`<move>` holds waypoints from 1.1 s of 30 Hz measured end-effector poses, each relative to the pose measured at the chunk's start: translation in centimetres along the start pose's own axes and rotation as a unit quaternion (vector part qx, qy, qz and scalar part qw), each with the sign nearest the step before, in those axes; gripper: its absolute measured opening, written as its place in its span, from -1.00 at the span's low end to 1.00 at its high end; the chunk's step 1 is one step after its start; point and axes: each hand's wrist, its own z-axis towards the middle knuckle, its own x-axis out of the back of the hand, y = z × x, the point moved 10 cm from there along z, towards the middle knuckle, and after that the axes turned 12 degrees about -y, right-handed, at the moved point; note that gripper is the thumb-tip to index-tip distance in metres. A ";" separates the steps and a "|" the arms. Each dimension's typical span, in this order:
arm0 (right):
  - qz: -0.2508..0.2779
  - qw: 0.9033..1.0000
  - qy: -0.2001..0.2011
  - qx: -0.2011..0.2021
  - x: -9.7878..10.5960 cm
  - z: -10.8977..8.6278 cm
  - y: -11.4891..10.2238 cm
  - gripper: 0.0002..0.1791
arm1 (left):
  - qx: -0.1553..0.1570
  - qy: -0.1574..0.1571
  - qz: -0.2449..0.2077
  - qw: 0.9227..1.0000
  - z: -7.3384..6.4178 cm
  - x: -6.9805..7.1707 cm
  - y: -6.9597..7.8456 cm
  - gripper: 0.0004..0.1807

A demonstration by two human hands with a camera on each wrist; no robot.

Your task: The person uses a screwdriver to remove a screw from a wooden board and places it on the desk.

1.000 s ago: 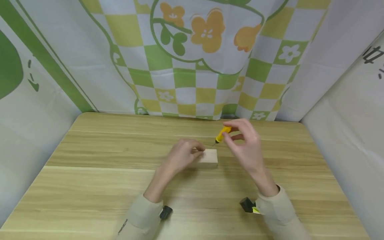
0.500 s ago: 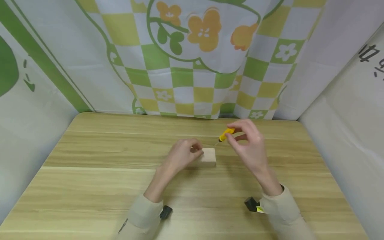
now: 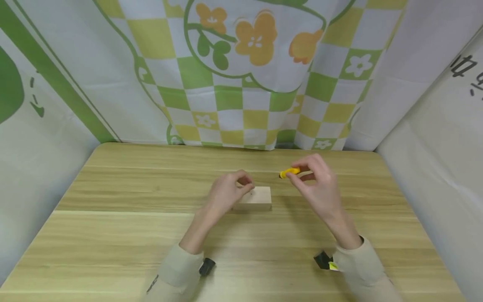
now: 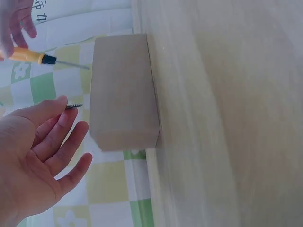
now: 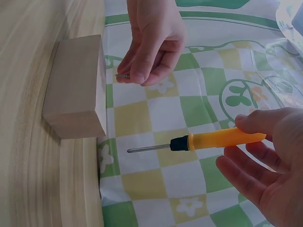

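Note:
A pale wooden block (image 3: 256, 199) lies on the wooden table (image 3: 113, 235), near the middle. My left hand (image 3: 226, 192) hovers just above the block's left end and pinches a small screw (image 5: 122, 74) between thumb and fingertips, its tip seen in the left wrist view (image 4: 74, 106). My right hand (image 3: 317, 184) is raised to the right of the block and holds a yellow-handled screwdriver (image 3: 289, 172) roughly level, its thin shaft (image 5: 149, 148) pointing toward the block (image 5: 75, 87) without touching it.
A green, yellow and white checked cloth (image 3: 245, 84) with flowers hangs along the table's far edge. White sheets close in the left side (image 3: 34, 167) and right side (image 3: 437, 167). Bare tabletop surrounds the block.
The right hand drew the screwdriver up and to the right, away from the block, and turned it level. The left hand lifted off the block's top, with the screw in its fingertips.

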 end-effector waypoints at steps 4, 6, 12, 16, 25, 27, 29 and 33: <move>-0.002 1.000 -0.009 -0.007 -0.1 -0.2 0.4 -0.75 | 0.009 0.007 -0.006 1.000 -0.4 0.8 -0.8 -0.81; -0.009 1.000 -0.013 -0.007 -0.1 -0.3 0.5 -0.74 | 0.013 0.005 -0.016 1.000 -0.7 1.2 -1.2 -0.79; -0.024 0.999 -0.031 -0.007 -0.4 -1.1 1.2 -0.70 | 0.035 0.000 -0.011 0.999 -1.6 2.2 -3.1 -0.75; -0.030 0.998 -0.045 -0.010 -0.5 -1.8 1.8 -0.70 | 0.046 -0.005 -0.002 0.999 -2.2 2.8 -4.2 -0.76; -0.048 0.997 -0.057 -0.019 -0.9 -3.1 2.7 -0.68 | 0.061 -0.038 -0.006 0.997 -2.9 2.9 -5.9 -0.78; -0.051 0.997 -0.061 -0.024 -1.0 -3.4 2.8 -0.67 | 0.066 -0.046 -0.006 0.997 -3.0 2.8 -6.3 -0.79; -0.051 0.996 -0.064 -0.028 -1.1 -3.7 3.1 -0.68 | 0.068 -0.056 -0.004 0.996 -3.1 2.6 -6.6 -0.80; -0.052 0.996 -0.069 -0.031 -1.3 -4.3 3.6 -0.65 | 0.071 -0.073 -0.002 0.995 -3.2 2.1 -7.1 -0.83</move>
